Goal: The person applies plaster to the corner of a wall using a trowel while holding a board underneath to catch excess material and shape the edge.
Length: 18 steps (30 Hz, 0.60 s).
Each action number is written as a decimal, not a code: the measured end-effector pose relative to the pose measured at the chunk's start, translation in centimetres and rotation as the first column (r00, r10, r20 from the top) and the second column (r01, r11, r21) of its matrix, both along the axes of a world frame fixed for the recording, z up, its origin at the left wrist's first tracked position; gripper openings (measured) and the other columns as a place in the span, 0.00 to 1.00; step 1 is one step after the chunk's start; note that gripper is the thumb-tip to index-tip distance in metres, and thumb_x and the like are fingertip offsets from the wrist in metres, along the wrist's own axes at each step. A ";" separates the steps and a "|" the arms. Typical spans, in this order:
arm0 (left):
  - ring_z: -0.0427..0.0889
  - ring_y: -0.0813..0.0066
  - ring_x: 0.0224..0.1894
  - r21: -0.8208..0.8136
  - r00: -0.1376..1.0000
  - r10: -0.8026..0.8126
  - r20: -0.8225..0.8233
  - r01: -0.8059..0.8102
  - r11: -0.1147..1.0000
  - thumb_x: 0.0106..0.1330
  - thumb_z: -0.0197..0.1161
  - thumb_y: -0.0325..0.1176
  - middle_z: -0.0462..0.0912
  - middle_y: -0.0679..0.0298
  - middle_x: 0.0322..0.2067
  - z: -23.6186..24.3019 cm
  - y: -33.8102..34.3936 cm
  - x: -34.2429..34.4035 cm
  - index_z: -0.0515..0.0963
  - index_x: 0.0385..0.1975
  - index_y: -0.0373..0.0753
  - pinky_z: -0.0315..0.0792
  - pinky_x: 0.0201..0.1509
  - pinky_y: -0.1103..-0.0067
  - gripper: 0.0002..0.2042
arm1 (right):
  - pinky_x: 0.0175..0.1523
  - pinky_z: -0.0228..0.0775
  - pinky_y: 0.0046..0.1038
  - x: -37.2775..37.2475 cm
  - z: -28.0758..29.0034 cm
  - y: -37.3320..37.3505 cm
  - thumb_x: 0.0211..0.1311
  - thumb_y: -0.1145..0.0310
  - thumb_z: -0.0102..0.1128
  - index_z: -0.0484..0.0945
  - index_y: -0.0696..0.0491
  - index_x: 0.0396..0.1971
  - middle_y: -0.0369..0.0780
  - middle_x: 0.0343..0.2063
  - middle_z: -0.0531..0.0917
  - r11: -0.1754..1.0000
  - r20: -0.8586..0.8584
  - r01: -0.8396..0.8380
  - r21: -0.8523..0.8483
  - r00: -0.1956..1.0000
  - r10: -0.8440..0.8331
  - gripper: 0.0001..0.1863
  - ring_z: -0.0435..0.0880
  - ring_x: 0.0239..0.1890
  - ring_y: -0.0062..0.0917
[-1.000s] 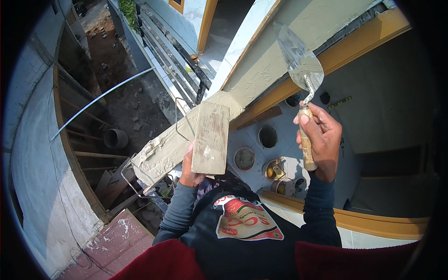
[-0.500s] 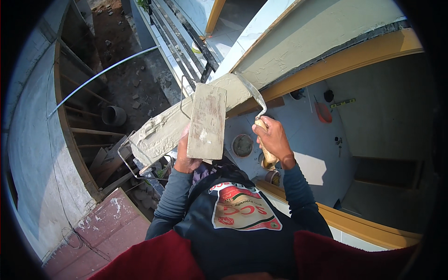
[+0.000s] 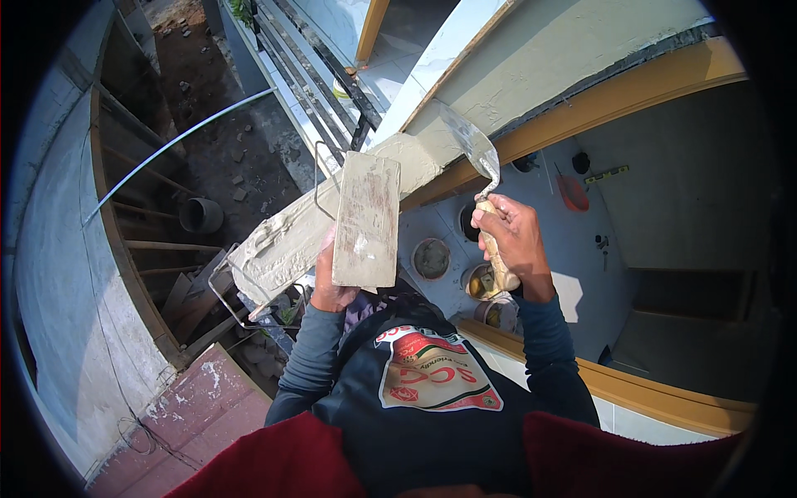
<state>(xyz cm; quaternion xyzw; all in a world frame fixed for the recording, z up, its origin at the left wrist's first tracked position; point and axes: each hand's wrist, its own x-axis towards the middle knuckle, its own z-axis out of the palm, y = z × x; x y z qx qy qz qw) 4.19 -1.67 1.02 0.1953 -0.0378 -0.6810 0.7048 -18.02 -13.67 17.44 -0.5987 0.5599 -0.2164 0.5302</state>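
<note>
- Holding: your left hand [image 3: 330, 282] grips a pale rectangular board [image 3: 366, 220] at its near end; fingers partly hidden behind it.
- Your right hand [image 3: 516, 241] is closed round the wooden handle of a pointed trowel [image 3: 475, 145], blade extending beyond the fingers, up and to the left.
- Blade overlaps the plastered wall [image 3: 531, 79] in view; contact cannot be told.
- Plaster-coated ledge [image 3: 278, 247] runs behind the board, reaching left of your left hand.
- Grey-filled bucket [image 3: 432, 259] sits between your hands, lower down.
</note>
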 end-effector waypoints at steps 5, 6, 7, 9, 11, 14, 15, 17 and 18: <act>0.80 0.64 0.55 -0.048 0.999 -0.038 -0.024 0.036 0.998 0.74 0.48 0.40 0.76 0.56 0.57 -0.6 -0.5 -0.2 0.61 0.67 0.37 0.77 0.57 0.68 0.24 | 0.24 0.69 0.18 -0.3 4.9 0.8 0.64 0.67 0.61 0.75 0.65 0.51 0.36 0.27 0.79 0.996 0.001 0.052 -0.078 0.999 -0.052 0.20 0.76 0.21 0.14; 0.80 0.64 0.54 -0.037 0.998 -0.043 -0.034 0.042 0.998 0.74 0.48 0.40 0.76 0.56 0.56 -0.6 -0.6 -0.3 0.61 0.67 0.37 0.77 0.57 0.68 0.24 | 0.23 0.69 0.18 -0.4 6.0 0.8 0.63 0.67 0.61 0.75 0.66 0.51 0.36 0.27 0.79 0.993 0.009 0.060 -0.102 0.998 -0.060 0.21 0.76 0.21 0.14; 0.80 0.64 0.54 -0.022 0.998 -0.045 -0.039 0.044 0.999 0.74 0.47 0.40 0.76 0.56 0.56 -0.6 -0.7 -0.2 0.61 0.67 0.37 0.77 0.57 0.68 0.24 | 0.23 0.68 0.18 -0.4 7.0 0.8 0.63 0.68 0.61 0.74 0.66 0.51 0.37 0.28 0.79 0.990 0.023 0.065 -0.122 0.998 -0.063 0.21 0.76 0.21 0.14; 0.80 0.65 0.54 -0.038 0.998 -0.051 -0.043 0.050 0.998 0.74 0.47 0.40 0.76 0.56 0.56 -0.6 -0.8 0.0 0.62 0.66 0.37 0.77 0.57 0.68 0.23 | 0.23 0.69 0.18 -0.1 9.5 0.9 0.63 0.67 0.61 0.74 0.66 0.51 0.37 0.28 0.80 0.988 0.044 0.074 -0.135 0.997 -0.069 0.21 0.77 0.21 0.15; 0.80 0.65 0.54 -0.053 0.996 -0.073 -0.053 0.070 0.996 0.74 0.47 0.40 0.76 0.56 0.56 -0.6 -1.1 -0.1 0.62 0.66 0.37 0.77 0.57 0.68 0.23 | 0.22 0.68 0.17 -0.5 11.7 0.8 0.64 0.66 0.60 0.74 0.66 0.51 0.38 0.28 0.80 0.980 0.068 0.072 -0.186 0.996 -0.061 0.21 0.77 0.21 0.15; 0.80 0.65 0.55 -0.044 0.997 -0.075 -0.028 0.074 0.996 0.74 0.47 0.40 0.76 0.57 0.55 -0.8 -0.9 -0.1 0.63 0.65 0.37 0.77 0.57 0.68 0.23 | 0.21 0.67 0.15 -0.3 14.2 0.8 0.65 0.66 0.60 0.74 0.66 0.51 0.38 0.29 0.79 0.956 0.167 0.091 -0.278 0.985 -0.045 0.21 0.76 0.20 0.15; 0.80 0.66 0.55 -0.041 0.997 -0.075 -0.024 0.074 0.996 0.74 0.48 0.40 0.76 0.57 0.55 -0.8 -0.8 -0.1 0.63 0.65 0.37 0.77 0.57 0.68 0.23 | 0.21 0.67 0.15 -0.2 14.5 1.0 0.65 0.66 0.59 0.73 0.67 0.52 0.39 0.29 0.79 0.931 0.197 0.110 -0.347 0.980 -0.043 0.22 0.76 0.20 0.15; 0.79 0.66 0.55 -0.038 0.998 -0.069 -0.014 0.068 0.997 0.74 0.48 0.41 0.76 0.57 0.55 -0.7 -0.6 0.3 0.62 0.65 0.37 0.77 0.56 0.69 0.24 | 0.21 0.67 0.15 0.2 14.4 1.4 0.65 0.66 0.59 0.73 0.67 0.53 0.39 0.29 0.79 0.872 0.256 0.174 -0.458 0.965 -0.057 0.23 0.76 0.20 0.15; 0.79 0.66 0.55 -0.056 0.997 -0.078 -0.018 0.077 0.995 0.74 0.48 0.41 0.76 0.57 0.56 -0.5 -0.7 0.2 0.62 0.66 0.37 0.77 0.56 0.69 0.24 | 0.21 0.68 0.16 -0.2 14.4 1.7 0.65 0.67 0.59 0.73 0.67 0.54 0.39 0.29 0.79 0.897 0.237 0.151 -0.416 0.970 -0.053 0.23 0.76 0.21 0.16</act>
